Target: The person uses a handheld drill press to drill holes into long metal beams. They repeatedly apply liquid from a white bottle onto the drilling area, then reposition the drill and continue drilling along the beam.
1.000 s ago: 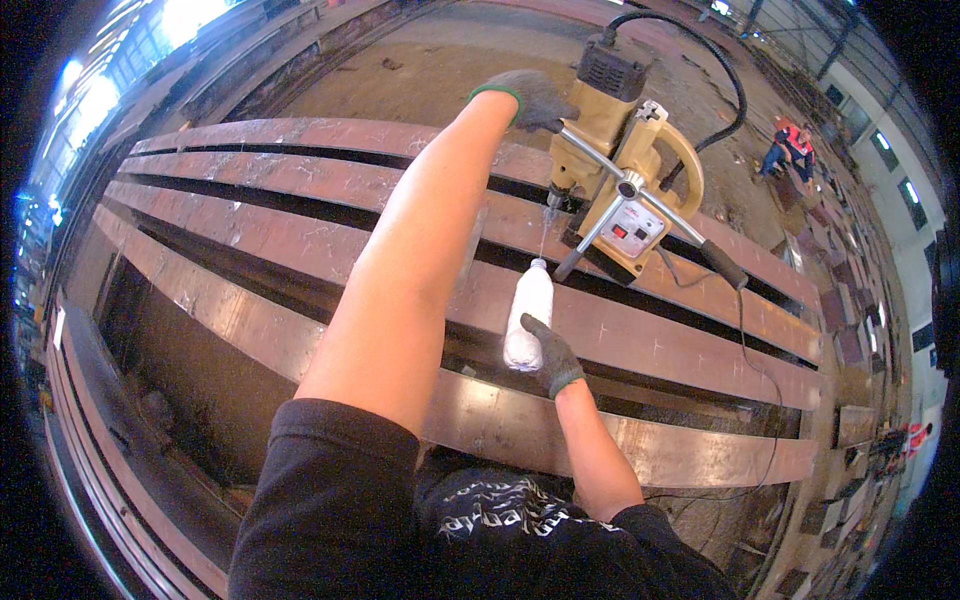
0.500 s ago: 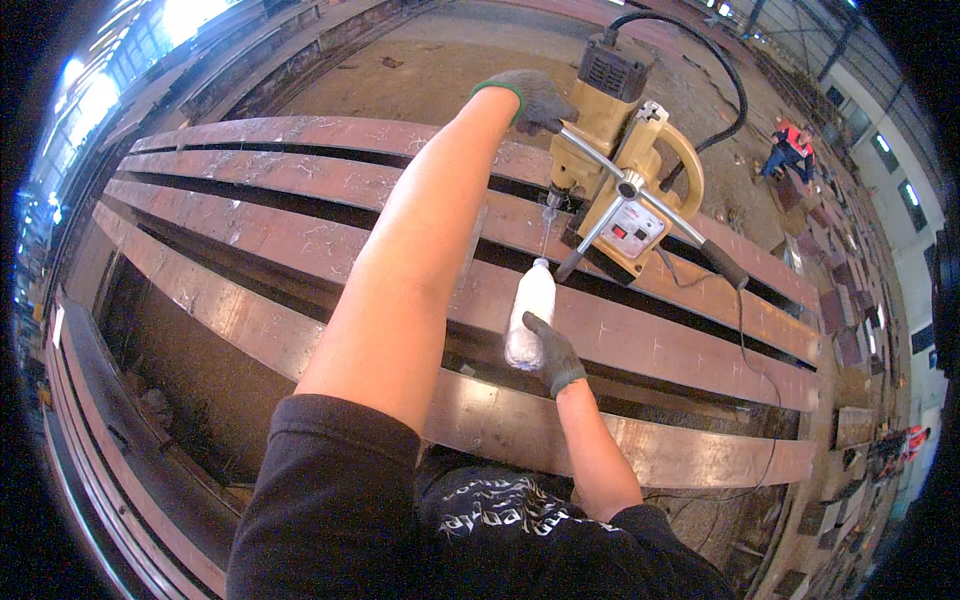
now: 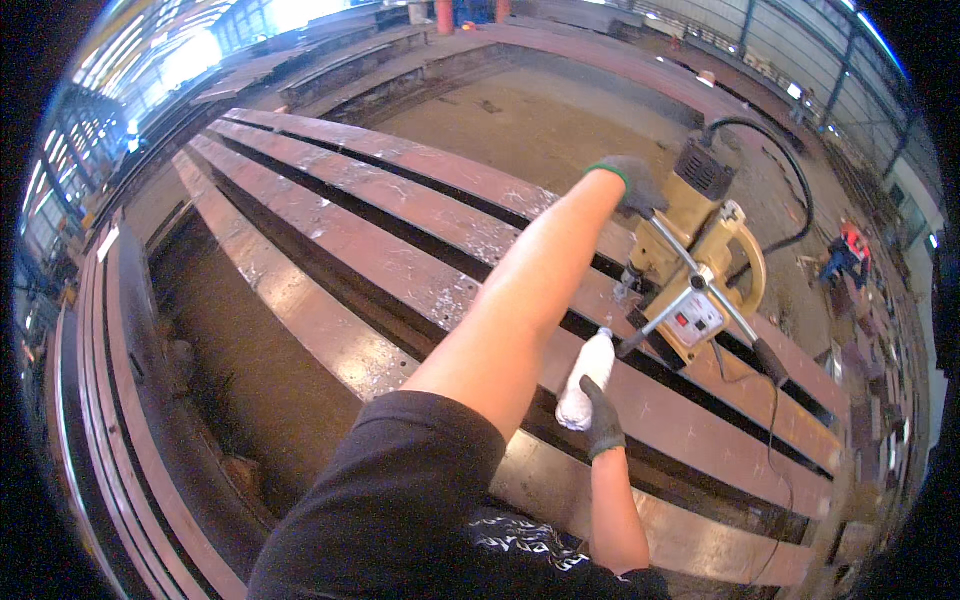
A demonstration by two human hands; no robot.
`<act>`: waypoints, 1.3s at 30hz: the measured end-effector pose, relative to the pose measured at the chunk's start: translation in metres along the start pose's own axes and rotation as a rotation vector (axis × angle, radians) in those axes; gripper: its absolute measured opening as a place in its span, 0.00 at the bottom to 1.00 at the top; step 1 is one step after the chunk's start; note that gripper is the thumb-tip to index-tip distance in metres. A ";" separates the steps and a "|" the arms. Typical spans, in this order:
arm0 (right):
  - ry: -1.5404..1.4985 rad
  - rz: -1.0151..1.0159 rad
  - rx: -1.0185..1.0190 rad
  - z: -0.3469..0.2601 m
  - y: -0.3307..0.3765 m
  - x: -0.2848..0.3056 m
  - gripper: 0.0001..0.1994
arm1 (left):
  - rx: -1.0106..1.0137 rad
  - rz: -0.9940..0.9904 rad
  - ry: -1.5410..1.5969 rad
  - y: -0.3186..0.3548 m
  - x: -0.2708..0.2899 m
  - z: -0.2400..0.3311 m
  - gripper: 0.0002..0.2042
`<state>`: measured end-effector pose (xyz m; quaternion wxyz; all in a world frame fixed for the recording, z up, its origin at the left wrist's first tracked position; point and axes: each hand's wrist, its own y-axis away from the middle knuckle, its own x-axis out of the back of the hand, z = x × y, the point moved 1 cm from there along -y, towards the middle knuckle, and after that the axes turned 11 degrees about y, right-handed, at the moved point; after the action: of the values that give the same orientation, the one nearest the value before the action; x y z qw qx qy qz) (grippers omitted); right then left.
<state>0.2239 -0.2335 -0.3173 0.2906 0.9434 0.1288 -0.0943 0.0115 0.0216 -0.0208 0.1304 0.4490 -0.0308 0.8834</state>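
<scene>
A tan magnetic drill [image 3: 715, 260] stands on the reddish steel beams, its cutter [image 3: 627, 284] pointing down at one of them. My left hand [image 3: 640, 187], in a grey glove with a green cuff, is closed around the end of one spoke of the feed handle [image 3: 668, 236]. Below the cutter, my right hand [image 3: 602, 420], in a dark glove, grips a white squeeze bottle [image 3: 588, 378]. The bottle tilts with its narrow tip up toward the cutter. Whether liquid leaves the tip is too small to tell.
Long parallel steel beams [image 3: 300, 212] lie with dark gaps between them, metal shavings scattered on top. A black hose [image 3: 803, 190] arches behind the drill, and a thin cable [image 3: 775, 430] hangs over the beams. One person [image 3: 848, 255] in red and blue is at the far right.
My view has swung left, so the drill, bottle and both hands appear farther right and lower. Both hands keep their holds, and the bottle still points at the cutter.
</scene>
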 end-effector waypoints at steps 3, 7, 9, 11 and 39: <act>-0.067 -0.064 -0.020 -0.001 -0.002 -0.007 0.26 | -0.078 0.025 -0.051 -0.004 0.002 -0.018 0.20; -0.062 -0.005 0.007 -0.010 0.005 0.000 0.26 | 0.041 -0.003 0.028 0.033 0.007 0.026 0.21; -0.074 -0.024 -0.016 -0.007 0.000 -0.002 0.27 | 0.034 0.032 0.017 0.038 0.010 0.021 0.21; -0.085 -0.040 -0.027 -0.002 -0.006 0.002 0.27 | 0.025 0.041 -0.009 0.037 0.010 0.018 0.21; -0.065 -0.002 -0.027 0.007 -0.015 0.008 0.30 | 0.039 0.031 0.022 0.031 0.007 0.012 0.22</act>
<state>0.2263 -0.2237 -0.3326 0.3075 0.9357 0.1214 -0.1236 0.0090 -0.0091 -0.0055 0.1084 0.4411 -0.0193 0.8907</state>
